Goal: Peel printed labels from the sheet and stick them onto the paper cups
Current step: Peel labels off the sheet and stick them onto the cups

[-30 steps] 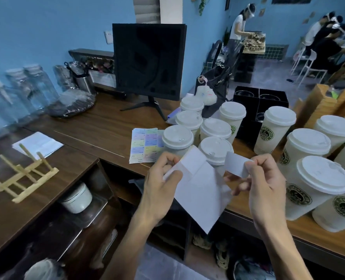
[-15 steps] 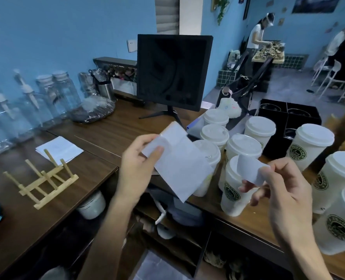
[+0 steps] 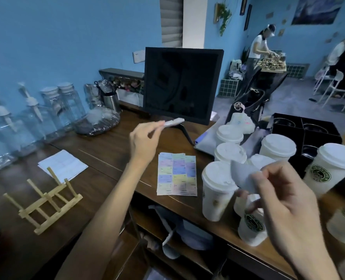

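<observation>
My left hand (image 3: 144, 141) is raised over the wooden counter (image 3: 115, 158) and pinches a white backing sheet (image 3: 173, 122), seen nearly edge-on in front of the monitor. My right hand (image 3: 279, 201) pinches a peeled white label (image 3: 243, 174) just above and right of a lidded white paper cup (image 3: 216, 190). A sheet of pastel printed labels (image 3: 176, 173) lies flat on the counter between my hands. Several more lidded cups, some with green logos (image 3: 333, 168), crowd the right side.
A black monitor (image 3: 181, 83) stands at the back. Glass pump bottles (image 3: 3, 126) line the left wall. A wooden rack (image 3: 44, 203) and a white paper (image 3: 62, 164) lie at the left. A black divided box (image 3: 307, 128) sits behind the cups. People work far right.
My left hand has swung the backing sheet up and away to the left, uncovering the pastel label sheet. My right hand has kept the peeled label, now close to the nearest cup.
</observation>
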Demonstrator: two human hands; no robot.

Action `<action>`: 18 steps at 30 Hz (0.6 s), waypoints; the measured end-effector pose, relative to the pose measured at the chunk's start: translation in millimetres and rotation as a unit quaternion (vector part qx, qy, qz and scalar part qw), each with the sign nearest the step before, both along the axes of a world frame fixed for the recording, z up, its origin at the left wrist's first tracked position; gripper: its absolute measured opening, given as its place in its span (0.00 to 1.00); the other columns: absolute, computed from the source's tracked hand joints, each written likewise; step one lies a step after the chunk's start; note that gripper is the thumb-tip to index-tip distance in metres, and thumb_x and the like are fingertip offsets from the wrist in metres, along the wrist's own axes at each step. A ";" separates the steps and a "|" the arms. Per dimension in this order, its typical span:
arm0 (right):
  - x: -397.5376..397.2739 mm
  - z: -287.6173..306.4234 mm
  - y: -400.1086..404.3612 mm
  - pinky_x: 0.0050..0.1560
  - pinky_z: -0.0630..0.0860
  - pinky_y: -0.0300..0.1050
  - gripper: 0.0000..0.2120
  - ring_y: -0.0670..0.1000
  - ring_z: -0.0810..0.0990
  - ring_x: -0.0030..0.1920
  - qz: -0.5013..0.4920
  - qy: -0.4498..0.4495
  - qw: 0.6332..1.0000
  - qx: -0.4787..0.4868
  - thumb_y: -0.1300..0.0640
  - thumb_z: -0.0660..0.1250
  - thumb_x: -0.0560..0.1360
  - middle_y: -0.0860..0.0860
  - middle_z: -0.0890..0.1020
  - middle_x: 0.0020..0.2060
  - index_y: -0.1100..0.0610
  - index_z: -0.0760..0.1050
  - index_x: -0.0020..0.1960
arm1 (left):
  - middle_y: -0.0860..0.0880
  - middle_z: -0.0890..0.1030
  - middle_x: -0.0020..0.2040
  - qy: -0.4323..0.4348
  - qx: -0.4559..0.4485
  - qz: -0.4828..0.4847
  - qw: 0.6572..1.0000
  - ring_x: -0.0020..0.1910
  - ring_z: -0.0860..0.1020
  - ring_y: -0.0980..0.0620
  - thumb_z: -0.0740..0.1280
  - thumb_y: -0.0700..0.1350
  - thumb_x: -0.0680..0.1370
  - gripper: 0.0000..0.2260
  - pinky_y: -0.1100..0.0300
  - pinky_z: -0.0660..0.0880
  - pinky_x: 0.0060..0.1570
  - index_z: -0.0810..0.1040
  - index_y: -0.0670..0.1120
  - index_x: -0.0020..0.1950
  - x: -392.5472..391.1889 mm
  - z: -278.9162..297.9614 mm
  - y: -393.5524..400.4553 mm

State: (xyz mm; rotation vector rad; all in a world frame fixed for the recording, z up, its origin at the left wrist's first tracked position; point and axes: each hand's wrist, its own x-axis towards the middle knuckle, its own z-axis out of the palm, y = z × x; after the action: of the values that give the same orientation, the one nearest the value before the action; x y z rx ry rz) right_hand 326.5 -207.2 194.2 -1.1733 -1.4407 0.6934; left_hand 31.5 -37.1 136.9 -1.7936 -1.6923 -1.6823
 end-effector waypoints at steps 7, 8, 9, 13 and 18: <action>-115.9 -15.0 56.2 0.38 0.75 0.44 0.09 0.47 0.82 0.39 0.017 -0.124 0.991 0.037 0.49 0.58 0.84 0.47 0.78 0.38 0.48 0.65 0.46 | 0.51 0.87 0.56 -0.063 -0.067 -0.005 0.996 0.62 0.81 0.53 0.73 0.39 0.78 0.09 0.52 0.74 0.68 0.88 0.49 0.55 -13.0 -79.2 -4.9; -130.9 -21.4 66.1 0.36 0.71 0.35 0.09 0.45 0.80 0.38 0.015 -0.127 0.991 0.034 0.50 0.58 0.85 0.48 0.78 0.39 0.50 0.65 0.46 | 0.50 0.87 0.57 -0.059 -0.068 -0.001 0.996 0.63 0.81 0.53 0.73 0.39 0.78 0.09 0.55 0.73 0.69 0.88 0.48 0.55 -16.0 -84.0 -6.1; -142.5 -27.8 74.0 0.35 0.69 0.32 0.08 0.44 0.77 0.36 0.009 -0.134 0.990 0.030 0.52 0.58 0.85 0.48 0.77 0.39 0.50 0.65 0.47 | 0.49 0.86 0.57 -0.053 -0.066 0.004 0.996 0.63 0.80 0.53 0.74 0.38 0.77 0.09 0.59 0.72 0.69 0.88 0.48 0.55 -19.2 -89.0 -6.9; -168.3 -58.7 95.2 0.38 0.68 0.27 0.08 0.43 0.72 0.34 0.000 -0.127 0.992 -0.008 0.54 0.58 0.86 0.47 0.74 0.38 0.53 0.65 0.48 | 0.50 0.87 0.55 -0.054 -0.079 0.008 0.995 0.59 0.81 0.57 0.76 0.37 0.75 0.08 0.68 0.72 0.64 0.89 0.48 0.52 -30.8 -112.9 -13.8; -187.5 -121.6 121.6 0.36 0.65 0.47 0.09 0.52 0.75 0.38 0.020 -0.133 0.989 -0.065 0.52 0.56 0.86 0.50 0.76 0.40 0.55 0.66 0.49 | 0.53 0.86 0.56 -0.080 -0.193 -0.040 0.977 0.58 0.82 0.61 0.74 0.40 0.77 0.06 0.63 0.76 0.62 0.88 0.49 0.51 -45.8 -149.6 -25.4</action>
State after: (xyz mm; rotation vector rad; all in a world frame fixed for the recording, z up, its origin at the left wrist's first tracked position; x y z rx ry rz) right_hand 138.9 -85.6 72.6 -1.3822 -1.6651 0.6868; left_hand -14.3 -62.4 -12.7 -1.9497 -2.1719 -1.6570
